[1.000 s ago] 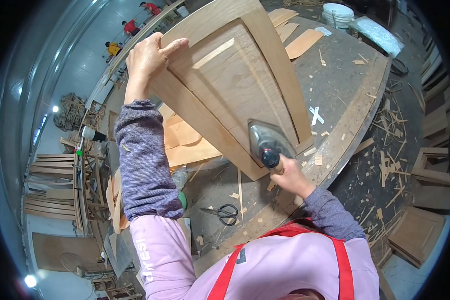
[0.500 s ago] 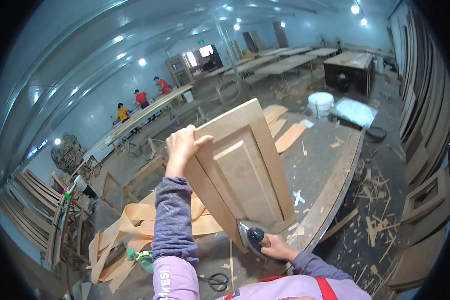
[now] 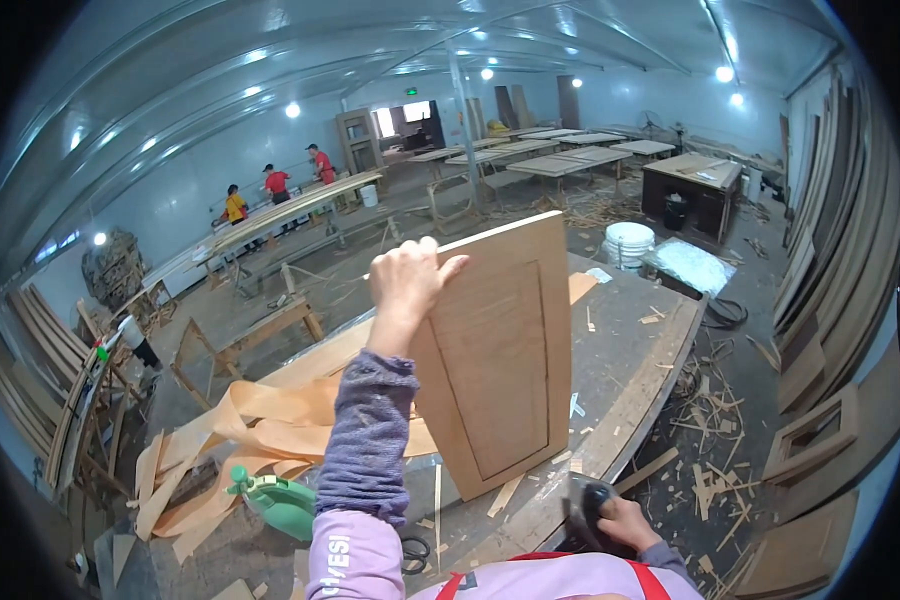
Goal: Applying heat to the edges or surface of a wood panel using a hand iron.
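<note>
A wooden cabinet door (image 3: 495,365) stands on end, slightly tilted, on the grey workbench (image 3: 640,350). My left hand (image 3: 407,285) is closed over its upper left corner, thumb along the face. The face toward me is flat, with a thin dark rectangular outline. Low at the bench's near edge, my right hand (image 3: 627,523) grips a clothes iron (image 3: 588,500), apart from the door; the iron is partly blurred. Left of the door lie curled strips of edge veneer (image 3: 270,415). A green spray bottle (image 3: 282,503) lies by my left forearm, which partly covers some black-handled scissors (image 3: 415,553).
Wood offcuts (image 3: 720,480) litter the floor to the right, beside leaning boards and frames (image 3: 815,430). White buckets (image 3: 629,245) and a foil-like covered box (image 3: 690,265) stand beyond the bench. Several people (image 3: 275,185) work at a long table far left.
The door has turned: its raised-panel face showed before, and a flat face shows now. My right hand has drawn the iron away from the door's lower edge, toward the bench's near edge.
</note>
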`<state>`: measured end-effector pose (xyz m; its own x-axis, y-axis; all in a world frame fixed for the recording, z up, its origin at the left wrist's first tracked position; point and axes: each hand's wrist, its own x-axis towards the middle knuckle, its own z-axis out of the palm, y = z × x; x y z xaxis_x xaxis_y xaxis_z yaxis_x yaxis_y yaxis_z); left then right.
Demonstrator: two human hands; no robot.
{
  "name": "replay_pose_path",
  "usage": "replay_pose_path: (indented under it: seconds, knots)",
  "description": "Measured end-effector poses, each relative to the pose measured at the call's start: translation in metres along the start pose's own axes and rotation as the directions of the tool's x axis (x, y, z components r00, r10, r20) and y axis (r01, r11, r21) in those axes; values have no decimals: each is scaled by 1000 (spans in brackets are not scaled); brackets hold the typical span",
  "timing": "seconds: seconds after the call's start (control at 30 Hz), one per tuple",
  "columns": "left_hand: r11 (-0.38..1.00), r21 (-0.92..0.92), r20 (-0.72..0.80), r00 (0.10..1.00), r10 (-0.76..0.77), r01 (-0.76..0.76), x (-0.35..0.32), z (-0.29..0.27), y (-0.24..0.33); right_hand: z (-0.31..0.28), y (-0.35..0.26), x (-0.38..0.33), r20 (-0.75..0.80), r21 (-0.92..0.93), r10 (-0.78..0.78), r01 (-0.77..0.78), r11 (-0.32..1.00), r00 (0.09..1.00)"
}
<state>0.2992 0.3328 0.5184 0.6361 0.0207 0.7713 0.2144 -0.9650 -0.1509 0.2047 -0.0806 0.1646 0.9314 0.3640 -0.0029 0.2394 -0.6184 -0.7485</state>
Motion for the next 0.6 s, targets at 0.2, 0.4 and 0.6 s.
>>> replay_pose_path:
  seconds: [0.2,0.4,0.6]
  knots:
    - [999,-50,-35,999,-1,0,-6,-10,13,12,113,-69,-194,-168,195,-228,959,962]
    - [997,-72,-20,1000,-23,22,-7,-16,17,21,223,-122,-304,-144,529,-588,796,792]
    - [995,-84,69,996,-50,56,-7,-30,21,30,178,-124,-429,3,424,-468,884,797]
